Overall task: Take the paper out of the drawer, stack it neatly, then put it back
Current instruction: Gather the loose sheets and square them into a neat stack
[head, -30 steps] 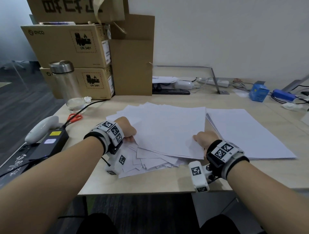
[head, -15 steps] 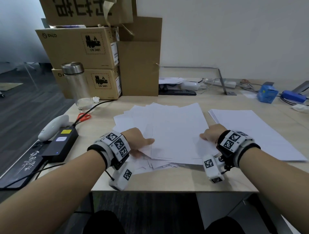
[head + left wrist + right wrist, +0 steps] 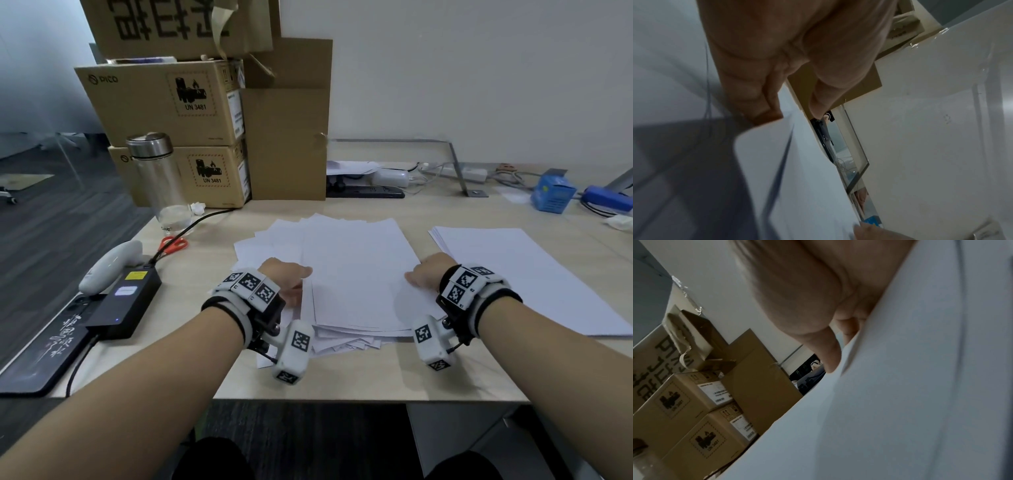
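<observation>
A loose pile of white paper sheets (image 3: 356,274) lies on the wooden desk (image 3: 342,373) in front of me, its lower sheets fanned out at odd angles. My left hand (image 3: 298,284) grips the left edge of the top sheets, thumb on top and fingers (image 3: 760,100) tucked under the paper (image 3: 797,178). My right hand (image 3: 416,279) holds the right edge the same way, with its thumb (image 3: 828,356) against the paper (image 3: 900,386). A second, neat stack of paper (image 3: 520,277) lies to the right. No drawer can be made out.
Cardboard boxes (image 3: 171,102) stand stacked at the back left, with a steel-capped bottle (image 3: 161,178) in front of them. Orange scissors (image 3: 173,244), a white controller (image 3: 109,265) and a black power adapter (image 3: 126,301) lie left. A blue box (image 3: 551,193) and cables sit back right.
Both hands have slid forward along the sheets' side edges. The top sheets have turned from skewed to nearly square with the desk, and the fanned pile has drawn closer together.
</observation>
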